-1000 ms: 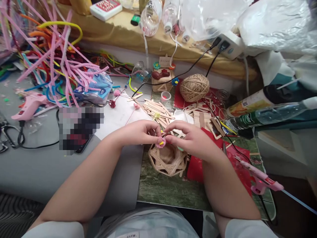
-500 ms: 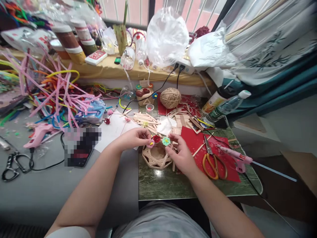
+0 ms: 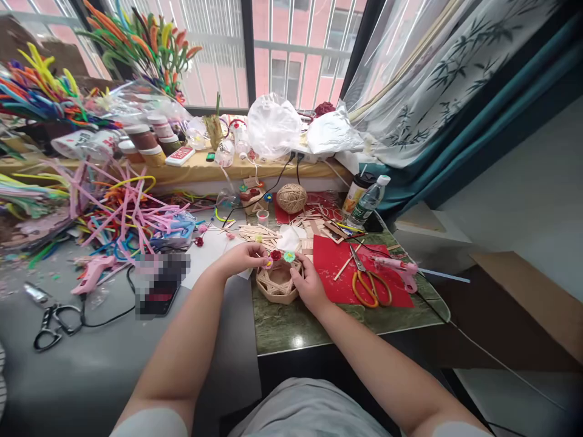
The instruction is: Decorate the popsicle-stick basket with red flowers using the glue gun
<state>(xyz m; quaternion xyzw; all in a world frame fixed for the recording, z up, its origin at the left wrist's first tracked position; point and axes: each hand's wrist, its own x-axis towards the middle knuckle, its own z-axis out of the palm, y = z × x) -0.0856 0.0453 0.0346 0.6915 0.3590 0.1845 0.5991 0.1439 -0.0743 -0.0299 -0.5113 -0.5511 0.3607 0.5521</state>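
Note:
A basket of wooden sticks [image 3: 279, 296] with an open, many-sided rim stands on the green table in the middle of the head view. On its far rim are a red flower [image 3: 276, 255] and a mint-green flower [image 3: 289, 257]. My left hand [image 3: 243, 258] pinches a small pink flower with a yellow centre [image 3: 268, 263] at the rim's far left. With its fingers wrapped round the right side of the basket, my right hand [image 3: 310, 280] has its thumb over the rim close to the mint-green flower.
Yellow-handled scissors [image 3: 371, 288] and a pink glue gun [image 3: 396, 267] lie right on red paper [image 3: 332, 267]. Loose sticks [image 3: 259, 233] and a twine ball [image 3: 291, 198] are behind. Left are a phone [image 3: 159, 291], black-handled scissors [image 3: 57, 318] and pink pipe cleaners [image 3: 132, 206].
The view has tilted up and shifted, showing more window. My right hand has gone from loosely open fingers beside the mint-green flower to holding the basket's right side. My left hand still pinches the pink flower.

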